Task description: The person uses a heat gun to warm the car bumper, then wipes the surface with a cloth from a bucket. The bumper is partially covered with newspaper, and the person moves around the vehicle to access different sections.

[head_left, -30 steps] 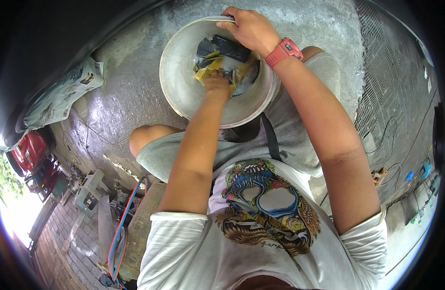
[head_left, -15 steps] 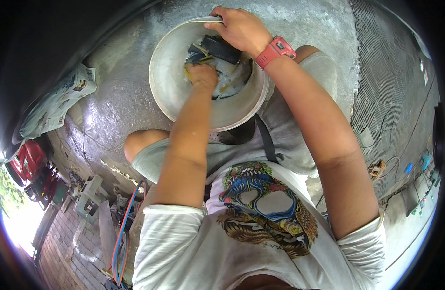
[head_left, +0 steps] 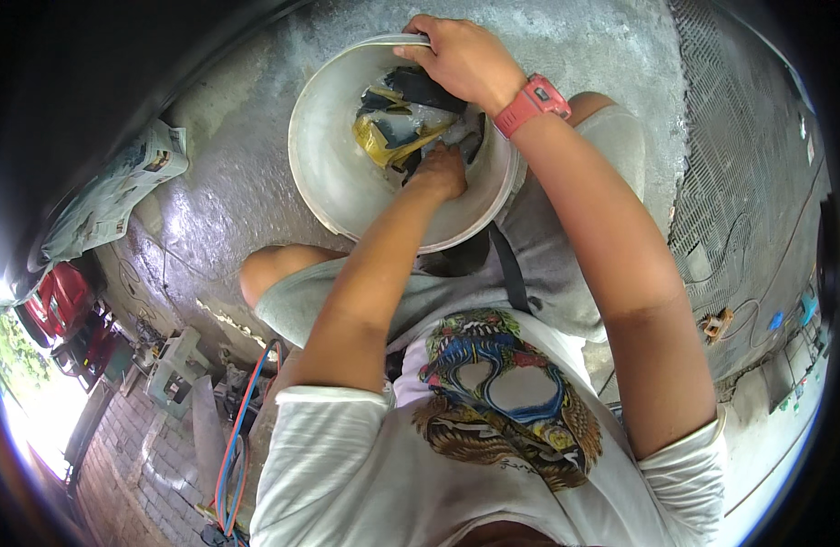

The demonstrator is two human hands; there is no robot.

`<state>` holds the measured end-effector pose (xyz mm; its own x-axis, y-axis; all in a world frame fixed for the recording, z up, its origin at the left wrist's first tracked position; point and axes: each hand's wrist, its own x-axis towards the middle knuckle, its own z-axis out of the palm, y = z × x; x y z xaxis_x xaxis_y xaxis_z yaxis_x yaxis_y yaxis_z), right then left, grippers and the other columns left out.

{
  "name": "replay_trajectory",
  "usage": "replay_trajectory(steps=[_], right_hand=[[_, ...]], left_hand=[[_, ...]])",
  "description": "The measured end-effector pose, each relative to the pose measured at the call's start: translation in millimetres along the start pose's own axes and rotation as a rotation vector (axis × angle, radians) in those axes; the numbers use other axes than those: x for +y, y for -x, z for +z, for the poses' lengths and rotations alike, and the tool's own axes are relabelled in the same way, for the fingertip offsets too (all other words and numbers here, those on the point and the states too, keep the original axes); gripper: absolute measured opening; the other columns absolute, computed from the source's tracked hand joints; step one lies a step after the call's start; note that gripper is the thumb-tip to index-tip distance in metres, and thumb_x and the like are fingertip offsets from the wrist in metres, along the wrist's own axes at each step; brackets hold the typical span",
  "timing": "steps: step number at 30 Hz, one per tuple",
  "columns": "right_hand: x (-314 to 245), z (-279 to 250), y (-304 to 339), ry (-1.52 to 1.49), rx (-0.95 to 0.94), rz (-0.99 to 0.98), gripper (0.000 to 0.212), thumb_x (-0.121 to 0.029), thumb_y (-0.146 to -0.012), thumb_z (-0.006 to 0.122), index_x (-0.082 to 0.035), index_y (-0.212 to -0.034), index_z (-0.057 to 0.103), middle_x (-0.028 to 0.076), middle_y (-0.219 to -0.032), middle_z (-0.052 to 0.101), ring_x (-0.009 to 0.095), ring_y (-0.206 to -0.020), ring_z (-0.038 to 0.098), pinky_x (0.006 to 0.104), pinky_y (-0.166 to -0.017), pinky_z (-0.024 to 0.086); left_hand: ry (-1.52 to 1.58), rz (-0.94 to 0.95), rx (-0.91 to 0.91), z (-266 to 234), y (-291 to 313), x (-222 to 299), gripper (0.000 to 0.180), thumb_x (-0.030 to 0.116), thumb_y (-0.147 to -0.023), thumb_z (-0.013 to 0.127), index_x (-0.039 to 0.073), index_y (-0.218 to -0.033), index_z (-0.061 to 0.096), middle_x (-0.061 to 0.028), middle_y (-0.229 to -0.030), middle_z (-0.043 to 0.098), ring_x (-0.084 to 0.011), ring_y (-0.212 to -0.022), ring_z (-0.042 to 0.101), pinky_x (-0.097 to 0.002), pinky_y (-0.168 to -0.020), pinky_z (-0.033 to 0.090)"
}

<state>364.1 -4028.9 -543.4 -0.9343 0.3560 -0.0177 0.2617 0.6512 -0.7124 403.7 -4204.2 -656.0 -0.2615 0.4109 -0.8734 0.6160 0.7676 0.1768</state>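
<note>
A pale round bucket (head_left: 327,169) stands tilted between my legs. My right hand (head_left: 470,59) is closed over its far rim, thumb inside and fingers outside. Deep in the bucket, my left hand (head_left: 441,173) reaches down with its fingers bent together among dark pieces; what they hold is hidden. Left of those fingers lies a crumpled, shiny yellow piece (head_left: 374,144), wet-looking. A black flat piece (head_left: 427,89) rests by the far wall, under my right hand. Whitish, cloudy liquid shows between the pieces.
Newspaper sheets (head_left: 119,196) lie to the left on the wet concrete floor (head_left: 219,173). Red and blue hoses (head_left: 240,415) run beside a grey machine part (head_left: 175,369) at lower left. A metal mesh (head_left: 734,137) covers the right side, with a small orange-brown object (head_left: 717,324) near it.
My left hand has shifted right inside the bucket, off the yellow piece, which now shows more fully. My right hand keeps its hold on the rim.
</note>
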Motion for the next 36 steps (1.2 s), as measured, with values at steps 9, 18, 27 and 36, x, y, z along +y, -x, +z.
replay_trajectory(steps=[9,18,27,36], right_hand=[[-1,-6,-4,-0.067,-0.082,0.097,0.042,-0.042,-0.095,0.065,-0.006,-0.118,0.070,0.023,-0.108,0.073,0.042,-0.104,0.068,0.0503,-0.090,0.053],[3,3,-2,-0.025,0.027,0.049,0.041,-0.045,-0.096,0.066,-0.008,-0.112,0.072,0.019,-0.093,0.074,0.040,-0.092,0.070,0.0481,-0.082,0.055],[1,0,-2,-0.074,0.004,0.020,0.043,-0.044,-0.096,0.066,-0.006,-0.117,0.071,0.021,-0.094,0.074,0.041,-0.093,0.070,0.0479,-0.084,0.054],[10,3,-4,-0.131,0.036,-0.022,0.041,-0.041,-0.096,0.066,-0.007,-0.119,0.069,0.020,-0.095,0.074,0.040,-0.095,0.070,0.0465,-0.085,0.054]], left_hand=[[-0.017,-0.098,0.084,-13,-35,14,0.094,0.017,-0.081,0.077,0.002,-0.158,0.026,-0.0275,-0.154,0.035,-0.0415,-0.141,0.046,-0.0456,-0.116,0.042],[0.295,0.228,-0.091,-26,-20,-37,0.074,0.013,-0.086,0.068,0.012,-0.155,0.042,-0.0232,-0.144,0.058,-0.0338,-0.134,0.056,-0.0403,-0.112,0.045],[0.927,0.340,-0.147,-88,56,-75,0.079,0.008,-0.092,0.069,0.003,-0.160,0.030,-0.0180,-0.165,0.033,-0.0286,-0.154,0.029,-0.0375,-0.124,0.025],[1.225,0.083,0.105,-100,109,-71,0.079,0.015,-0.095,0.071,0.009,-0.162,0.030,-0.0183,-0.163,0.037,-0.0285,-0.149,0.034,-0.0468,-0.115,0.030]])
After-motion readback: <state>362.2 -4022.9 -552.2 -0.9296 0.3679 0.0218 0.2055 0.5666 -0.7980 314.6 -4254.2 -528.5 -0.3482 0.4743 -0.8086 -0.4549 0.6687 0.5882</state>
